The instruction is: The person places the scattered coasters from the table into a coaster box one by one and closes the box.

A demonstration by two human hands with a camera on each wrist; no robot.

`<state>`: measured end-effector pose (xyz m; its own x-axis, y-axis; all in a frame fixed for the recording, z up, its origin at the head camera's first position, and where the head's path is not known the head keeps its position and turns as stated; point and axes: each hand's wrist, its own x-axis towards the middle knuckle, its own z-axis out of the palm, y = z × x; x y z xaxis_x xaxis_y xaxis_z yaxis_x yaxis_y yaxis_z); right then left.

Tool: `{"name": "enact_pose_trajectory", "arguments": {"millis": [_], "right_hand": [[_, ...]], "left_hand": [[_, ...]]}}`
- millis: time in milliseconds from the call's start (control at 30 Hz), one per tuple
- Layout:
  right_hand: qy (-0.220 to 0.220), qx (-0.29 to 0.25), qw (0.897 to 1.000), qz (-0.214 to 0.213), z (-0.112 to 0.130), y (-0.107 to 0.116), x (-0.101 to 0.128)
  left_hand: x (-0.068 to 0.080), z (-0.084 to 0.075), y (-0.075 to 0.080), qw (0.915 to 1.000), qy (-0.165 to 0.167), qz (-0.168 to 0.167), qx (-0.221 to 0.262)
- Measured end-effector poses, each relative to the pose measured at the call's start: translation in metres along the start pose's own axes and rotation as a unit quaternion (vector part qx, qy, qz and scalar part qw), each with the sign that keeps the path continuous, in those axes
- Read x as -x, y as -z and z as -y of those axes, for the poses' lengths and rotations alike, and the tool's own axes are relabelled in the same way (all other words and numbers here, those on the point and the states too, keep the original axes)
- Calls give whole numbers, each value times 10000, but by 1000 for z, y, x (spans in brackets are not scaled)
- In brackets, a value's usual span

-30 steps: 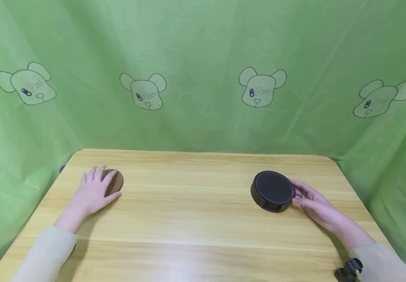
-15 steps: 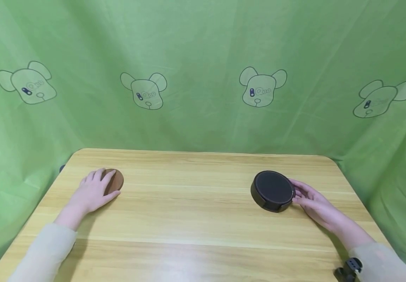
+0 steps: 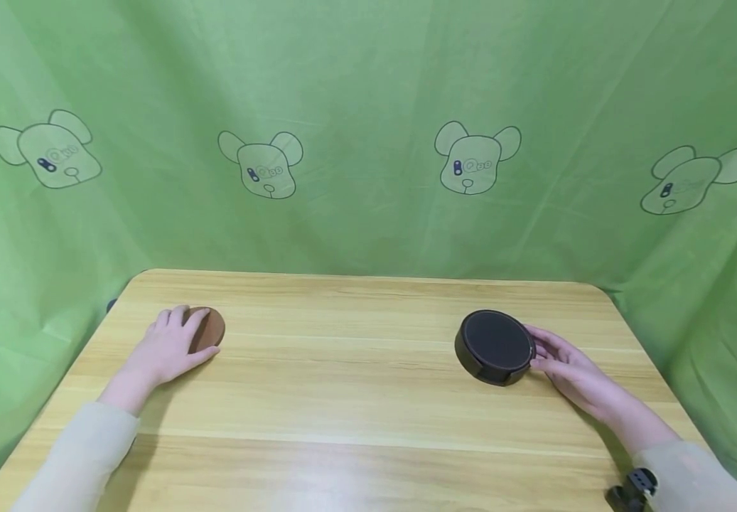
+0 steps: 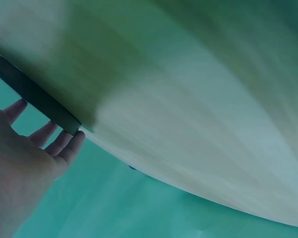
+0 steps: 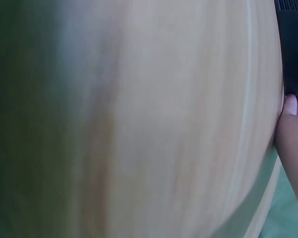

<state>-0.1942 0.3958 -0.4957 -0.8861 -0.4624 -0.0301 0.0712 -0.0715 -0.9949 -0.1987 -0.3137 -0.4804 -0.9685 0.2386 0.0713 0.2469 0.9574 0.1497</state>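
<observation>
A brown round wooden coaster point(image 3: 210, 329) lies flat at the left of the table point(image 3: 355, 370). My left hand point(image 3: 170, 345) rests on its left part with relaxed fingers, hiding that side. In the left wrist view the left hand point(image 4: 27, 161) has straight fingers against the coaster's dark edge point(image 4: 35, 96). A black round coaster holder point(image 3: 495, 345) stands at the right. My right hand point(image 3: 560, 361) touches its right side, fingers loosely extended. In the right wrist view a fingertip point(image 5: 291, 106) meets the holder point(image 5: 294, 44).
The light wooden table has rounded corners and is enclosed at the back and both sides by a green cloth point(image 3: 368, 142) printed with bear heads. A wide stretch of bare wood lies between the two hands. A black wrist mount point(image 3: 630, 489) shows at the lower right.
The left hand's fingers have shifted slightly on the brown coaster. The right hand and the black holder have stayed in place.
</observation>
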Motion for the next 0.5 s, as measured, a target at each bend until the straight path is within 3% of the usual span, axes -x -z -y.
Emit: {"name": "enact_pose_trajectory", "arguments": {"millis": [500], "right_hand": [[-45,19,10000,22,1,0,1]], "left_hand": [[0,-9,1,9999,-97,-115,19]]}}
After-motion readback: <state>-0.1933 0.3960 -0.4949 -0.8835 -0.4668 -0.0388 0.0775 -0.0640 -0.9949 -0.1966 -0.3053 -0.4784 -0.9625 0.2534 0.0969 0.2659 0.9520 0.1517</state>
